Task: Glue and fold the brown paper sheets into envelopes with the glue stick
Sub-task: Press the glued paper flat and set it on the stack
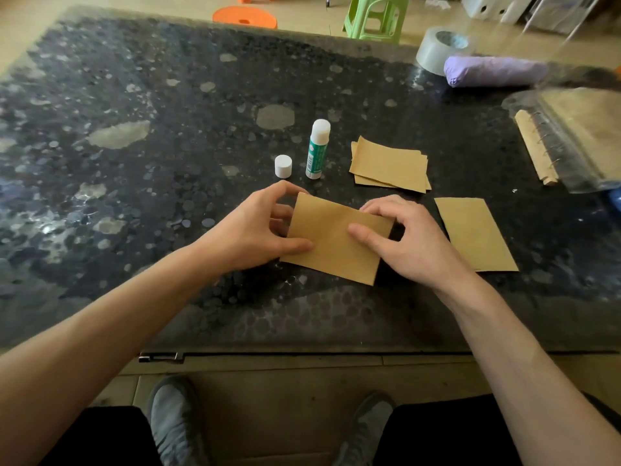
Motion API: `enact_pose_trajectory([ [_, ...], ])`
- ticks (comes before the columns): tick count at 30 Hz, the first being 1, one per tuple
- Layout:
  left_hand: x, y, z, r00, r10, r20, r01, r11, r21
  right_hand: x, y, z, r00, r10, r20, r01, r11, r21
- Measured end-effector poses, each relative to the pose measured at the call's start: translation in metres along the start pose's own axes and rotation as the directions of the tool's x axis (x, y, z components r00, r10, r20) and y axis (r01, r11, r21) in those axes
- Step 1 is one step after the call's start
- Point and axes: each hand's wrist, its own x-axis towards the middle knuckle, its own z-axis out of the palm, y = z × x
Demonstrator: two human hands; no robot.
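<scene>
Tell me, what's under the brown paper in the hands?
Around the brown paper only the dark table shows. Fingers of the left hand tuck behind its left edge, and the right hand grips its right side. Anything directly beneath the sheet is covered by it.

Two hands [255, 230] [413, 243], one glue stick [317, 153], one cap [283, 166], two single sheets [332, 243] [477, 233], one stack [389, 166]

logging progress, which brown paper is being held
The middle sheet, gripped by left hand and right hand; the stack beyond it and the single piece to its right lie untouched.
</scene>
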Motion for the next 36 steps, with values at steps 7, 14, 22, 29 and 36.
enact_pose_trajectory([
  [7,-0.003,0.007,-0.001,0.976,-0.059,-0.21,0.026,0.988,-0.154,-0.004,-0.009,0.002,0.999,0.029,0.032,-0.037,0.968,0.249],
  [14,-0.004,0.006,-0.001,0.983,-0.107,-0.151,0.068,0.968,-0.24,-0.004,-0.011,0.009,0.988,0.149,-0.029,-0.123,0.896,0.428],
  [22,-0.006,0.008,0.003,0.993,0.031,-0.116,-0.045,0.992,-0.117,-0.006,-0.017,0.011,0.999,0.04,0.024,-0.046,0.936,0.349],
  [29,-0.005,0.004,0.008,0.997,0.003,-0.078,-0.006,0.999,-0.042,-0.007,-0.021,0.013,0.998,0.007,0.055,-0.029,0.915,0.403],
  [36,-0.007,0.005,0.008,0.997,-0.027,-0.075,0.023,0.999,-0.048,-0.005,-0.022,0.012,0.999,-0.018,0.043,0.0,0.922,0.386],
])
